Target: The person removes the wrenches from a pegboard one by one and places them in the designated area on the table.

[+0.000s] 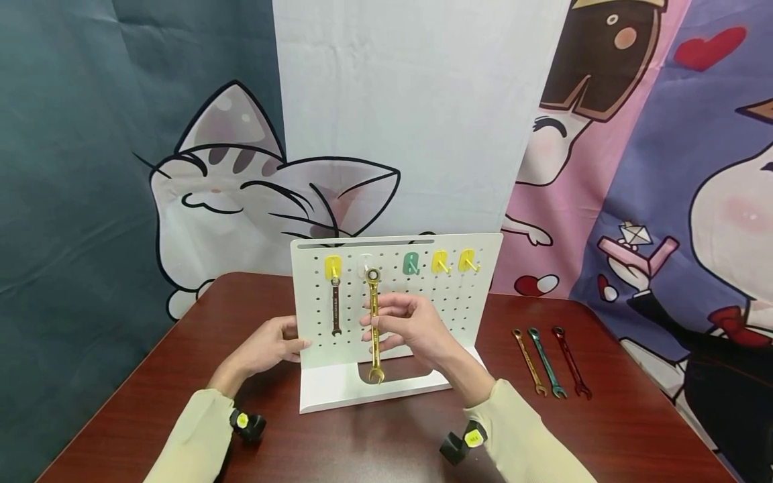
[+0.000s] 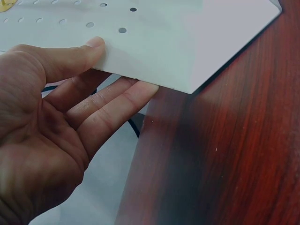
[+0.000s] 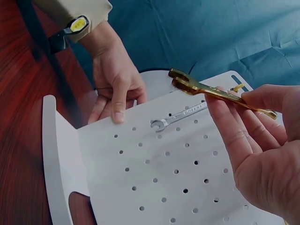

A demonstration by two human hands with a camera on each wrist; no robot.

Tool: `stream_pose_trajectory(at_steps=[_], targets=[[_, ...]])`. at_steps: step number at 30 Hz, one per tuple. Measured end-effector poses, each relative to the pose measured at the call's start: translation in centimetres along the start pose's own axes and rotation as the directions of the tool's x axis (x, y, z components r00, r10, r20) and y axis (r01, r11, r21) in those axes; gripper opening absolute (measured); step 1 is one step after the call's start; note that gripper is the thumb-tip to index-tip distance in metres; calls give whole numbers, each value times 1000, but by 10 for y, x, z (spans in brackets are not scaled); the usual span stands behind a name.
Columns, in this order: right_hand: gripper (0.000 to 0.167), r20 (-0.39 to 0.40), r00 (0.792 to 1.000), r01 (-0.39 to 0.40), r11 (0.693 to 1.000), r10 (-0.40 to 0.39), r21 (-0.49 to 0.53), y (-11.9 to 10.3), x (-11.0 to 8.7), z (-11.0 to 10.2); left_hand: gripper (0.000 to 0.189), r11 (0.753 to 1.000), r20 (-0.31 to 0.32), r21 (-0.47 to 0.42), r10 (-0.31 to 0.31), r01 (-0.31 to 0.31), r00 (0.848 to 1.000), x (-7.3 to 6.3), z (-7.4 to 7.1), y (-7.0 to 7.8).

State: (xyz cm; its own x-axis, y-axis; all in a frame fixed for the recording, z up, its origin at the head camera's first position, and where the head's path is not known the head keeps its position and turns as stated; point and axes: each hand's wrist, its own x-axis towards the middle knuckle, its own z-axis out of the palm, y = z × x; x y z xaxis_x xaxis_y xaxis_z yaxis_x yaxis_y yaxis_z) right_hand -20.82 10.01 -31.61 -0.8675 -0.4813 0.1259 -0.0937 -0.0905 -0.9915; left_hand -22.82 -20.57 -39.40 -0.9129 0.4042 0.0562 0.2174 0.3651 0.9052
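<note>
A white pegboard stand (image 1: 386, 362) stands on the table, with a row of hooks along its upper part. My left hand (image 1: 266, 349) grips its left edge, thumb (image 2: 77, 58) on the front face and fingers behind. In front of the board my right hand (image 1: 417, 329) pinches a gold combination wrench (image 1: 375, 335) between thumb and fingers. The wrench hangs upright, its ring end overlapping a clear hook (image 1: 364, 261) in the head view and its open end pointing down. Beside it, a dark-looking wrench (image 1: 335, 312), silvery in the right wrist view, hangs from the leftmost yellow hook (image 1: 333, 266).
Right of the stand, a gold wrench (image 1: 529, 362), a green wrench (image 1: 547, 362) and a red wrench (image 1: 571, 362) lie on the reddish-brown table (image 1: 181, 402). A green hook (image 1: 410, 263) and two yellow hooks (image 1: 440, 260) line the board's right half. Printed curtains (image 1: 398, 100) hang behind.
</note>
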Motion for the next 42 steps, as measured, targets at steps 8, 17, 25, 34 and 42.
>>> stream_pose_trajectory(at_steps=[8,17,25,34,42], targets=[[45,-10,1000,6,1000,-6,-5,3,-5,-11,40,1000,1,-9,-3,3,1000,0,0,-1],[45,-28,999,-18,999,17,-42,12,-10,-27,39,1000,-6,-2,-17,17,1000,-1,0,2],[46,-32,999,-39,998,37,-47,18,-13,-35,42,999,-18,11,-37,37,999,0,0,2],[45,-36,996,-89,995,87,-52,25,-17,-46,44,999,-17,1,-37,37,999,-1,2,1],[47,-51,988,-152,987,149,-57,27,-21,-56,42,999,-17,10,-33,33,999,0,0,2]])
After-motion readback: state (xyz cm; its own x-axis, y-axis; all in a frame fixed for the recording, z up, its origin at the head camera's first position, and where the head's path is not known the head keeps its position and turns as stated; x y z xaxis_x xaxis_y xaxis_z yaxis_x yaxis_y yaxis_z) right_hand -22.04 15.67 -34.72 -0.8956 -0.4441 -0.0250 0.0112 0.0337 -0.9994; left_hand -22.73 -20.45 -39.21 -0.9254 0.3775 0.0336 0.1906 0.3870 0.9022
